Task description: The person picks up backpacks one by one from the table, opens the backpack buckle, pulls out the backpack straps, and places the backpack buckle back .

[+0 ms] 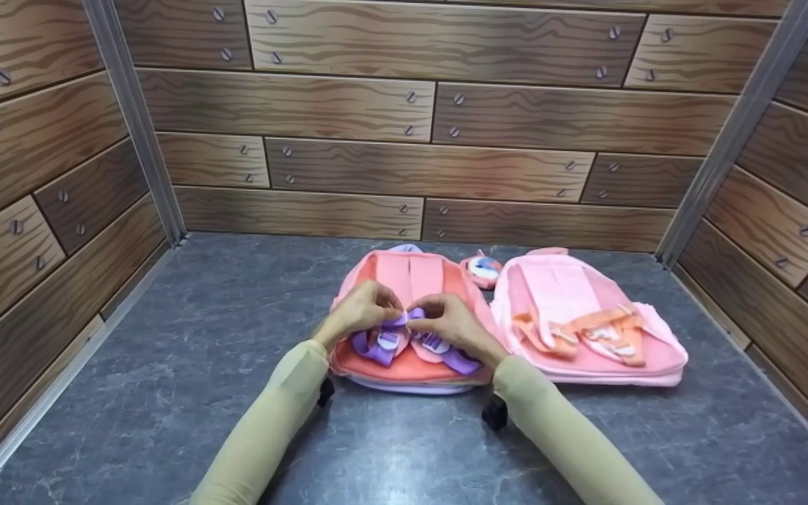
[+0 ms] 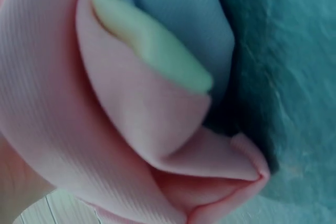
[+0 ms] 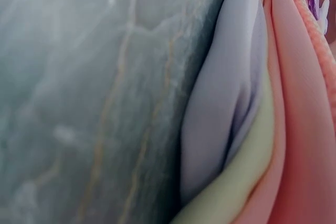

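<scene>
A coral backpack lies with its strap side up, purple webbing straps and buckles across its lower half. Over its middle, my left hand pinches a purple strap at a small white clip. From the other side my right hand pinches the same strap, the fingertips of both hands close together. Below them rest strap adjusters, one a pale buckle. The left wrist view is filled by the bag's pink side; the right wrist view shows its lilac and coral edge, most of the hand hidden.
Just to the right lies a light pink backpack with orange straps bundled on it. A small round pouch sits between the two bags at the back. Wood-patterned walls enclose the dark grey tabletop on three sides.
</scene>
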### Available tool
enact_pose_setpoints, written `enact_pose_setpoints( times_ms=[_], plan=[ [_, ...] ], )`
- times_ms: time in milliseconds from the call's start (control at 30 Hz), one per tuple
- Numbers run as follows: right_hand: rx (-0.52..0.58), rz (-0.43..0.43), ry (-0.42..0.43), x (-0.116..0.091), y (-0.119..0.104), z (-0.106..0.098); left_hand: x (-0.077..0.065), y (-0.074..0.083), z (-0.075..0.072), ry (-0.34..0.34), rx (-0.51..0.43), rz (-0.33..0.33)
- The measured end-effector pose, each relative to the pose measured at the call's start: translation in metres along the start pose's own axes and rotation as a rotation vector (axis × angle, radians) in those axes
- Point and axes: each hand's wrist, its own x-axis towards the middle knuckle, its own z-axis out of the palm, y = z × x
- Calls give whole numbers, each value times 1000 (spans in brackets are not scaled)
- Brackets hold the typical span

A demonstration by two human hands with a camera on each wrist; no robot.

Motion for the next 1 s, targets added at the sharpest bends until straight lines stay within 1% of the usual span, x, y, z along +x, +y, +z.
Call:
enact_pose_setpoints(
  times_ms=[167, 233, 300, 433, 633, 767, 867, 1000],
  plan=[
    [-21, 11, 11, 0, -2, -3, 0, 0, -1, -77, -5, 19],
    [-20, 16, 17, 0, -4, -3, 1, 1, 0, -90, 13, 22],
    [-18, 23, 24, 0, -4, -2, 2, 2, 2, -81, 42, 32],
    [-6, 12, 22, 1, -2, -2, 2, 2, 5, -53, 87, 32],
    [6, 2, 16, 1, 0, -4, 2, 3, 6, -40, 95, 33],
    [5, 27, 31, 0, 0, -7, 3, 1, 6, -31, 103, 26],
    [26, 56, 53, 0, -1, -9, 3, 1, 6, -25, 104, 25],
    [57, 46, 52, -1, 0, -10, 3, 2, 7, -23, 102, 25]
  ],
)
